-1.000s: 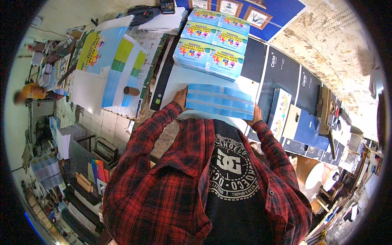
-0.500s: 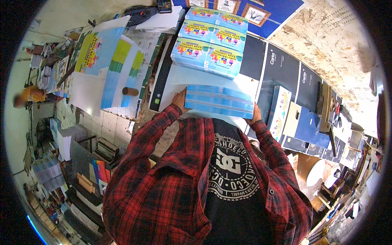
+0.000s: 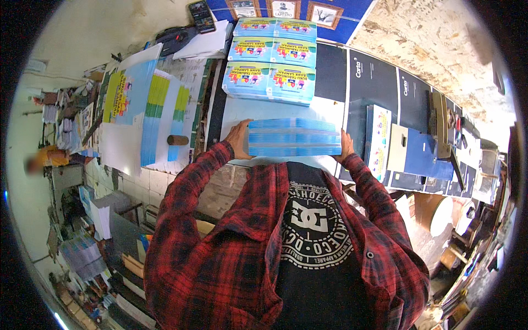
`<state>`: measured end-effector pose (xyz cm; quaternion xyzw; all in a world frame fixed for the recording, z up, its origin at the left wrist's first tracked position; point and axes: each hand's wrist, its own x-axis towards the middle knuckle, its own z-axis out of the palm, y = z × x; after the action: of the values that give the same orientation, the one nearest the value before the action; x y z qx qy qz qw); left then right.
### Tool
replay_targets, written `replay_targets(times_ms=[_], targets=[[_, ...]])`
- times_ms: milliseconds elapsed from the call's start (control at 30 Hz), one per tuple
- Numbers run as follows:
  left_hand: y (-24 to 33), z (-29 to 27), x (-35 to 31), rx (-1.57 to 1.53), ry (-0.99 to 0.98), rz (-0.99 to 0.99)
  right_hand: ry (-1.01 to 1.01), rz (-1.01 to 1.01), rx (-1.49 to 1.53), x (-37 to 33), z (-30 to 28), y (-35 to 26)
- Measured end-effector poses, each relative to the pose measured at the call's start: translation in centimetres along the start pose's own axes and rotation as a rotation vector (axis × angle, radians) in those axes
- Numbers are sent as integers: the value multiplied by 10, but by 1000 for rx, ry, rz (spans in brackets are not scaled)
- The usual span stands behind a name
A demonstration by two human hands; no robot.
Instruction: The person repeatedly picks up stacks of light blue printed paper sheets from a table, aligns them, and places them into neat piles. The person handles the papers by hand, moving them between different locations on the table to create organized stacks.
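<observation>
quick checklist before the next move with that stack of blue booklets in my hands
1. Left hand on the left end of the stack of blue booklets: ok.
2. Right hand on the right end: ok.
3. Stack edges squared: cannot tell; layers look a little stepped.
4. White sheet under the stack lies flat: ok.
5. Gap between the stack and the rows of printed booklets behind: ok, apart.
6. Upright booklet to the right clear of the right hand: ok, close by.

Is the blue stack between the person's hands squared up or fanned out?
Squared up: the stack has even edges, left hand and right hand pressing its ends.
</observation>
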<state>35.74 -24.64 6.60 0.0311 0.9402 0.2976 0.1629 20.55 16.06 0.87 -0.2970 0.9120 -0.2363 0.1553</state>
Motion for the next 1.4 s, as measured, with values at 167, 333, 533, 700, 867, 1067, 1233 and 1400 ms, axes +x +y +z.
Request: replay_targets(times_ms=[167,333,533,700,867,1067,1233,1400], targets=[[3,6,-5,-93,39,-28,-22,26,-29,-1,3,5],[6,10,-6,29,85,33,-33,12,-20,0,3,6],[53,-16,3,367,-29,-75,-37,9,-6,-1,3,8],[69,-9,24,622,-78,-47,-19,-14,-21,0,8,10],[97,5,39,557,-4,41,-26,8,21,1,7,12],[110,17,47,505,33,63,-22,3,47,1,5,10],[120,27,57,653,-23,-31,-20,-2,74,2,4,14],[129,32,62,493,39,22,-22,-8,171,-1,-4,7]])
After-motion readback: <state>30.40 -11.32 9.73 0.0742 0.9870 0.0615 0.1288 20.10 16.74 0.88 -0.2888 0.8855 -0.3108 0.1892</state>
